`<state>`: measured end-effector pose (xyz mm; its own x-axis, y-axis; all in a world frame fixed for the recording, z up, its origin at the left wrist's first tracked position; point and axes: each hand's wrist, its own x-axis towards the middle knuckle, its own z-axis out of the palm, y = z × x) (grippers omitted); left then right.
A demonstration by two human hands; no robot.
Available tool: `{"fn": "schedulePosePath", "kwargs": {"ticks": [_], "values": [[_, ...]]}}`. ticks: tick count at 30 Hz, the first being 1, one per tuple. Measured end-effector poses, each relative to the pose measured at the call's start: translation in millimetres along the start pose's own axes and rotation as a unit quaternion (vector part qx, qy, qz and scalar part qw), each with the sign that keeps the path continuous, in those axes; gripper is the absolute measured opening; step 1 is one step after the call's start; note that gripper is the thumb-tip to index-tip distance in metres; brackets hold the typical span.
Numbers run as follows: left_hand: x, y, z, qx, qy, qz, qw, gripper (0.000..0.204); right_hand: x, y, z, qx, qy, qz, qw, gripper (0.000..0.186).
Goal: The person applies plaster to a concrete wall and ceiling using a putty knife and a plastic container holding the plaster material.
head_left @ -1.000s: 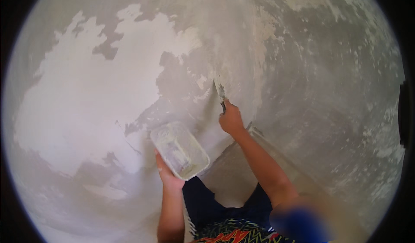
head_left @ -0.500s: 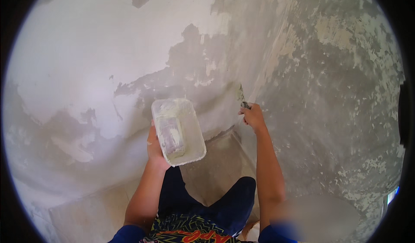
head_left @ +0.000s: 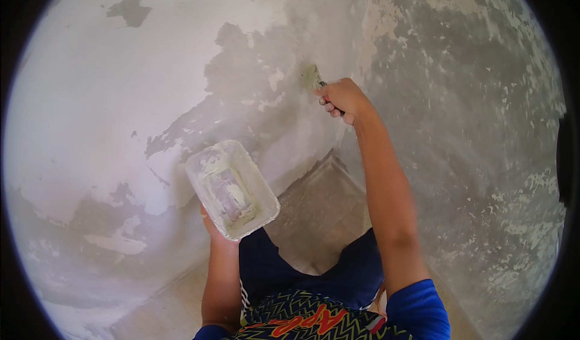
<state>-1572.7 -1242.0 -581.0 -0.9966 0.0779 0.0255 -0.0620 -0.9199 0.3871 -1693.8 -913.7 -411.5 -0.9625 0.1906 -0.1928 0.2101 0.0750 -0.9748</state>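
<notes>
A whitish rectangular plastic tub point(head_left: 261, 196) with pale putty smeared over its walls and bottom rests in my left hand point(head_left: 211, 224). That hand is closed around the tub's left side and underside, with most of its fingers hidden beneath it. Farther out, near the wall corner, my right hand point(head_left: 343, 100) is wrapped round the dark handle of a putty knife point(head_left: 313, 77). The knife's putty-coated blade is at the surface of the left wall point(head_left: 241, 77), on a grey patch. Whether the blade presses flat there I cannot tell.
White filler partly covers the grey left wall. The right wall point(head_left: 459, 116) is grey with scattered pale flecks. Both meet in a corner above a dusty tiled floor point(head_left: 317, 210). My legs point(head_left: 302, 267) are bent close below the tub.
My right hand has moved up and slightly left with the putty knife, its arm stretched farther. The tub has shifted a little left and turned in my left hand. The view has shifted too.
</notes>
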Motion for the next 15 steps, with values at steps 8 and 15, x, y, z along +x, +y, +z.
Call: {"fn": "schedulePosePath", "kwargs": {"ticks": [8, 15], "values": [[3, 5, 2, -0.013, -0.007, -0.016, 1.000, 0.056, -51, -25, -7, -0.088, 0.062, -0.199, 0.974, 0.014], [5, 19, -15, -0.019, -0.123, -0.027, 0.992, 0.055, 38, 91, 47, -0.313, 0.272, -0.247, 0.876, 0.052]]}}
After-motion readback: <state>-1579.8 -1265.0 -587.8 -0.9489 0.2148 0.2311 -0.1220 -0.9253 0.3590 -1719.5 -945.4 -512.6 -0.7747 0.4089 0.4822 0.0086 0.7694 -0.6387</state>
